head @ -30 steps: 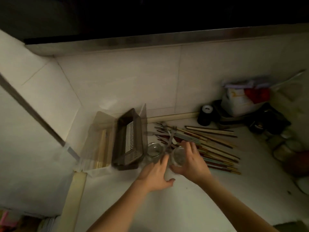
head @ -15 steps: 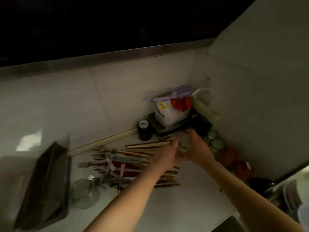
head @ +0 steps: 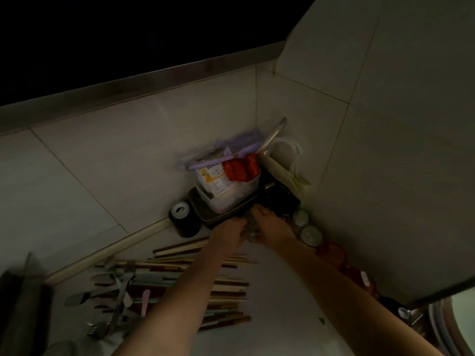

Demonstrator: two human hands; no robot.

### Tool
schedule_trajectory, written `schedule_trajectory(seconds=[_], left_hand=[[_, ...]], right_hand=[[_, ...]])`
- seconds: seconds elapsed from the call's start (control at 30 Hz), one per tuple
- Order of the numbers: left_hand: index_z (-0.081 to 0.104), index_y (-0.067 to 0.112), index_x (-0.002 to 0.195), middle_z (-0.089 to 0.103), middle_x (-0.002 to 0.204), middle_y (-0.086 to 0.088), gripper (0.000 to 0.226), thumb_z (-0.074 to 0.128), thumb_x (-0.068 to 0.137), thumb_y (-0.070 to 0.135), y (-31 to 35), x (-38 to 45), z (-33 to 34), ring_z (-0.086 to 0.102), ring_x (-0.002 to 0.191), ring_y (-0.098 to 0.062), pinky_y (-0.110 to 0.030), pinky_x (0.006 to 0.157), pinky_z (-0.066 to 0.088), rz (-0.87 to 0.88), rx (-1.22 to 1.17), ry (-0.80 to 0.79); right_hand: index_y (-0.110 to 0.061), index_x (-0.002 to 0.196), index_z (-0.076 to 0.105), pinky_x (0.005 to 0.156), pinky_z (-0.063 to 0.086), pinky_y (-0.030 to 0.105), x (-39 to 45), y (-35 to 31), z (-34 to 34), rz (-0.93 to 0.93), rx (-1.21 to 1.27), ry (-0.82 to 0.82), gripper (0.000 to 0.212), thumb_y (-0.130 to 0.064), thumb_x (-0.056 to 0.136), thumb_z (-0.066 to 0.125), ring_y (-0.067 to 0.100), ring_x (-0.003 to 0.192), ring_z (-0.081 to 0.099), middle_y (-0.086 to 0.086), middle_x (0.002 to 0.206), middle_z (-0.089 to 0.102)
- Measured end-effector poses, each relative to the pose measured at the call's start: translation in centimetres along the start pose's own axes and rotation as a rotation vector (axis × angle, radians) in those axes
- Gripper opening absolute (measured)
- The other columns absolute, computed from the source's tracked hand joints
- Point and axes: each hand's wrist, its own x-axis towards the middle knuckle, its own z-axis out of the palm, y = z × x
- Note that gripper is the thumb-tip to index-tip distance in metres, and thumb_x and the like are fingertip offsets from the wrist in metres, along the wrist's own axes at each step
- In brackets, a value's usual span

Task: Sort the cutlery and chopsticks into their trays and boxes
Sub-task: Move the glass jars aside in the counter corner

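Observation:
A pile of chopsticks (head: 226,291) in wood, red and teal lies on the white counter, with metal spoons and forks (head: 120,286) mixed in at its left end. At the far left edge stands a dark cutlery box (head: 23,304), blurred. My left hand (head: 228,231) and my right hand (head: 272,224) meet at the back right corner, both holding a small clear glass jar (head: 250,228) between them. The jar is mostly hidden by my fingers. It sits right at the edge of a dark tray (head: 205,214).
A clear plastic container (head: 226,186) with packets stands on the dark tray in the corner. A black roll (head: 182,219) stands left of it. Lidded jars (head: 311,235) and red containers (head: 331,253) line the right wall. A second glass (head: 61,348) sits at the bottom left.
My hands carried the small glass jar from beside the cutlery box, over the chopsticks, to the back right corner. My view swung right with them.

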Motion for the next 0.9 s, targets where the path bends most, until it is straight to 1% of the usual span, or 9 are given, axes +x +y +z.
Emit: schedule_trajectory(seconds=[0.17,0.37,0.43,0.53,0.57,0.63,0.73,0.8,0.9], left_hand=[[0.053,0.01,0.126,0.057,0.125,-0.015,0.035,0.055,0.093,0.022,-0.8,1.2,0.3,0.055,0.113,-0.03,-0.04,0.096,0.043,-0.01,0.009,-0.024],[0.045,0.011,0.135,0.052,0.13,-0.015,0.042,0.051,0.093,0.015,-0.1,1.7,0.7,0.051,0.118,-0.031,-0.041,0.098,0.042,-0.041,-0.035,-0.016],[0.038,0.015,0.141,0.051,0.134,-0.014,0.049,0.05,0.094,0.014,-0.1,1.5,0.5,0.051,0.12,-0.03,-0.041,0.1,0.042,-0.076,-0.05,-0.012],[0.019,0.018,0.15,0.046,0.14,-0.014,0.068,0.054,0.092,0.016,-0.8,0.6,-0.2,0.048,0.124,-0.031,-0.043,0.101,0.041,0.008,-0.027,-0.042],[0.02,0.016,0.149,0.044,0.142,-0.016,0.066,0.054,0.092,0.015,-1.0,0.0,-0.6,0.046,0.126,-0.032,-0.043,0.102,0.041,0.013,-0.062,-0.027],[0.036,0.011,0.143,0.047,0.138,-0.018,0.052,0.052,0.093,0.012,-1.2,-1.3,-1.2,0.048,0.124,-0.033,-0.041,0.103,0.041,-0.001,-0.138,0.007],[0.057,0.009,0.123,0.059,0.125,-0.013,0.034,0.054,0.089,0.006,-1.5,-3.9,-2.0,0.056,0.112,-0.027,-0.035,0.091,0.046,0.0,-0.115,0.12],[0.061,0.008,0.113,0.064,0.115,-0.013,0.025,0.053,0.089,0.006,-1.8,-6.1,-2.7,0.06,0.103,-0.028,-0.036,0.082,0.049,-0.032,-0.105,0.149],[0.062,0.004,0.103,0.064,0.106,-0.017,0.019,0.053,0.089,0.012,-2.6,-9.8,-3.4,0.061,0.095,-0.032,-0.035,0.073,0.044,-0.09,0.034,0.124]], right_hand=[[-0.015,0.142,0.03,0.095,0.043,0.039,1.0,0.2,0.9,0.009,-0.083,0.056,0.073,-0.037,0.082,0.065,0.024,0.139,0.027,0.004,0.154,0.025],[-0.014,0.144,0.026,0.107,0.028,0.038,0.9,0.8,1.8,0.063,-0.181,0.075,0.081,-0.042,0.08,0.066,0.023,0.141,0.02,0.002,0.158,0.016],[-0.015,0.146,0.023,0.108,0.027,0.04,0.9,0.5,1.7,0.074,-0.184,0.07,0.083,-0.044,0.081,0.066,0.023,0.142,0.017,0.002,0.159,0.012],[-0.017,0.146,0.022,0.106,0.029,0.041,0.4,-0.2,1.4,0.065,-0.222,0.088,0.083,-0.048,0.082,0.063,0.024,0.141,0.018,0.002,0.158,0.013],[-0.017,0.145,0.022,0.104,0.029,0.041,0.1,-0.6,1.3,0.051,-0.258,0.108,0.082,-0.05,0.082,0.061,0.025,0.139,0.021,0.003,0.157,0.015],[-0.017,0.143,0.026,0.101,0.028,0.041,-0.7,-1.5,1.2,0.01,-0.32,0.164,0.078,-0.055,0.082,0.055,0.026,0.135,0.027,0.005,0.155,0.021],[-0.016,0.142,0.029,0.103,0.027,0.041,-1.7,-3.8,0.8,-0.062,-0.326,0.231,0.073,-0.06,0.086,0.045,0.027,0.132,0.031,0.008,0.15,0.028],[-0.017,0.142,0.029,0.105,0.025,0.04,-2.2,-6.0,0.8,-0.148,-0.292,0.226,0.067,-0.055,0.089,0.044,0.026,0.134,0.029,0.008,0.15,0.028],[-0.016,0.142,0.029,0.109,0.021,0.039,-3.0,-10.1,1.5,-0.317,-0.253,0.154,0.061,-0.038,0.09,0.05,0.025,0.138,0.023,0.007,0.15,0.029]])
